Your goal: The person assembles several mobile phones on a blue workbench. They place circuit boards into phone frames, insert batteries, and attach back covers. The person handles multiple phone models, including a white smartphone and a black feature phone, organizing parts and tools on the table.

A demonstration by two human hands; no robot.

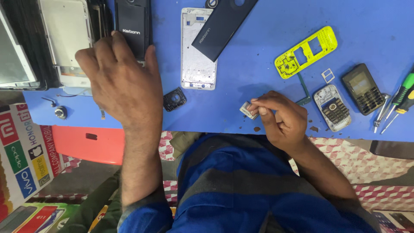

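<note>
My left hand point(118, 80) reaches across the blue work mat point(258, 64) and rests its fingers on the lower end of a black phone back point(133, 23) at the upper left. My right hand point(280, 118) is near the mat's front edge, its thumb and fingers pinched on a small silvery metal part point(249, 110). Between the hands lies a small black camera bezel point(174, 99).
On the mat lie a white phone frame point(197, 51), a dark back cover point(222, 26), a yellow keypad housing point(306, 51), a grey keypad board point(332, 108), a dark keypad phone point(363, 88) and screwdrivers point(399, 101). White screen frames point(67, 39) sit upper left.
</note>
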